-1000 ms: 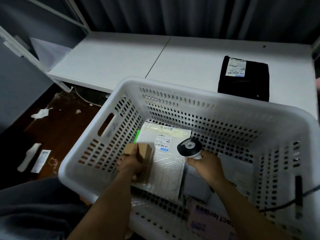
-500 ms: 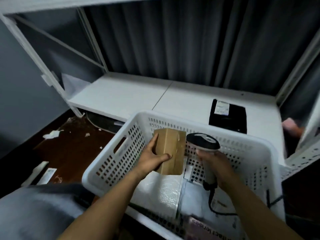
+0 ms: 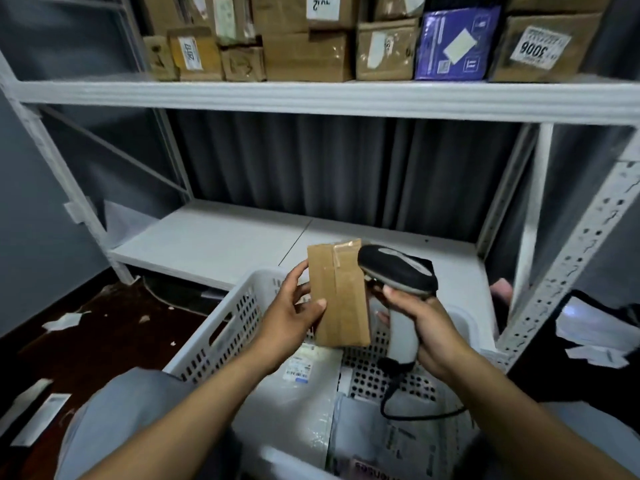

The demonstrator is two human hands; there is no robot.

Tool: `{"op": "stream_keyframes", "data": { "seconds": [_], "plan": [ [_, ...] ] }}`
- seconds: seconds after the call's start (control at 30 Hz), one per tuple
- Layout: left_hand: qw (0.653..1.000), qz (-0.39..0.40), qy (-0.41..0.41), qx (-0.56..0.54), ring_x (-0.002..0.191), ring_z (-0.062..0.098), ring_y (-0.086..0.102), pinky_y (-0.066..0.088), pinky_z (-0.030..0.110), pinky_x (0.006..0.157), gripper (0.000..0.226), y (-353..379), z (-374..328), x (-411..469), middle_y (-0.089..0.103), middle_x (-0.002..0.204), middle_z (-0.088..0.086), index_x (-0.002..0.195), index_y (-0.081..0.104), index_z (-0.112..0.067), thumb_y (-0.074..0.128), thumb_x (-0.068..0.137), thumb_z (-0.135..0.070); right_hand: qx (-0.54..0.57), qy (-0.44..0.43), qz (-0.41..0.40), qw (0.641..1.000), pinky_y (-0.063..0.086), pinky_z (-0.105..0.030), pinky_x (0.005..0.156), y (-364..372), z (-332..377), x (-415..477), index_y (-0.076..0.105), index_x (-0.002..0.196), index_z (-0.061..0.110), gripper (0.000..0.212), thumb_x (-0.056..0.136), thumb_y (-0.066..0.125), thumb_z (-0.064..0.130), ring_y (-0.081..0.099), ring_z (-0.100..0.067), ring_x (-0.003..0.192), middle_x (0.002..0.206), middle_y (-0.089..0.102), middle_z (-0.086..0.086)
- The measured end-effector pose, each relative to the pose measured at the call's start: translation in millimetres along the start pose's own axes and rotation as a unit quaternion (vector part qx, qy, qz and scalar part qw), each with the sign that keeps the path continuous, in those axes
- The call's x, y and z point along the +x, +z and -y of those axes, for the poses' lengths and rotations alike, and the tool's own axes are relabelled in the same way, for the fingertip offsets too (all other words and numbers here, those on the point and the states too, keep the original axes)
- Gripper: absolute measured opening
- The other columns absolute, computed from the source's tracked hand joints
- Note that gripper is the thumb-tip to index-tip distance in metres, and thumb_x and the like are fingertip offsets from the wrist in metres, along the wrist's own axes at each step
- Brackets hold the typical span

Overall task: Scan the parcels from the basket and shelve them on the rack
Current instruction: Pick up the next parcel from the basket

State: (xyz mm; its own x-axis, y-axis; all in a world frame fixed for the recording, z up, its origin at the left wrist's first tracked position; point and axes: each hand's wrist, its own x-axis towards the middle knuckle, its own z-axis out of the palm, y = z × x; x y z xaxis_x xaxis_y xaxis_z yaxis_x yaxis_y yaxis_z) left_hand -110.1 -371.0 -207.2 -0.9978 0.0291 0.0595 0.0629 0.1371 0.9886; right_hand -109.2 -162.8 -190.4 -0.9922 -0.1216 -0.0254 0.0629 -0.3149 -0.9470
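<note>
My left hand (image 3: 291,315) grips a small brown cardboard parcel (image 3: 341,296), taped down its middle, and holds it upright above the white basket (image 3: 221,337). Right beside it, my right hand (image 3: 426,327) holds a grey and black barcode scanner (image 3: 394,271) by its handle, the head next to the parcel's right edge. Its black cable (image 3: 412,410) trails down into the basket. Bubble-wrap and plastic mailers (image 3: 301,393) with labels lie in the basket. The white rack's lower shelf (image 3: 214,237) stretches behind the basket.
The upper shelf (image 3: 311,95) carries several cardboard boxes (image 3: 304,53) and a purple packet (image 3: 457,43). A black parcel (image 3: 427,263) on the lower shelf peeks out behind the scanner. Paper scraps (image 3: 65,320) litter the dark floor at left. A perforated rack post (image 3: 568,258) rises at right.
My left hand lifted the brown parcel out of the basket and my right hand raised the scanner beside it. My view tilted up, bringing the upper shelf into sight.
</note>
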Motion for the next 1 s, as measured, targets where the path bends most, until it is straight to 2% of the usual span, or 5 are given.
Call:
{"op": "stream_keyframes", "data": {
  "seconds": [0.27,0.5,0.67,0.87,1.0],
  "plan": [
    [0.985,-0.024,-0.044,0.168,0.136,0.014,0.031,0.030,0.034,0.114,0.136,21,18,2,0.023,0.149,0.001,0.152,-0.008,-0.030,0.089,0.057,-0.043,-0.092,0.021,0.041,0.995,0.043,-0.045,0.105,8,-25,4,0.064,0.123,0.020,0.063,0.066,0.080,0.041,0.063,-0.018,0.115,0.116,0.072,0.001],
    [0.992,-0.074,-0.098,0.028,0.091,0.007,0.060,0.049,0.022,0.068,0.080,7,12,22,0.055,0.116,-0.008,0.143,0.026,-0.031,0.075,0.081,-0.020,-0.112,0.002,-0.016,0.994,0.053,-0.034,0.092,-11,-14,21,0.068,0.109,0.018,0.034,0.076,0.076,0.015,0.069,-0.017,0.101,0.103,0.075,0.000],
    [0.989,-0.075,-0.118,-0.055,0.089,0.019,0.070,0.053,0.034,0.074,0.025,7,20,22,0.068,0.112,0.007,0.108,0.055,-0.030,0.066,0.088,-0.018,-0.055,0.036,-0.045,0.997,0.053,-0.045,0.095,-17,-24,24,0.066,0.115,0.010,0.047,0.071,0.077,0.019,0.070,-0.024,0.099,0.103,0.075,-0.005],
    [0.990,0.067,-0.124,-0.001,0.106,0.015,0.064,0.056,0.029,0.083,0.072,-2,24,13,0.062,0.122,-0.004,0.136,0.039,-0.046,0.075,0.081,-0.018,0.036,0.055,-0.036,0.997,0.051,-0.048,0.096,-18,-29,20,0.064,0.118,0.004,0.044,0.075,0.072,0.015,0.068,-0.032,0.105,0.110,0.072,-0.015],
    [0.993,0.019,-0.115,0.008,0.098,0.019,0.067,0.056,0.025,0.074,0.064,-14,22,15,0.065,0.114,0.003,0.130,0.049,-0.042,0.076,0.079,-0.014,0.020,0.064,-0.022,0.997,0.057,-0.043,0.086,-20,-24,18,0.064,0.115,0.004,0.038,0.079,0.071,0.013,0.071,-0.032,0.097,0.107,0.073,-0.016]
  ]
}}
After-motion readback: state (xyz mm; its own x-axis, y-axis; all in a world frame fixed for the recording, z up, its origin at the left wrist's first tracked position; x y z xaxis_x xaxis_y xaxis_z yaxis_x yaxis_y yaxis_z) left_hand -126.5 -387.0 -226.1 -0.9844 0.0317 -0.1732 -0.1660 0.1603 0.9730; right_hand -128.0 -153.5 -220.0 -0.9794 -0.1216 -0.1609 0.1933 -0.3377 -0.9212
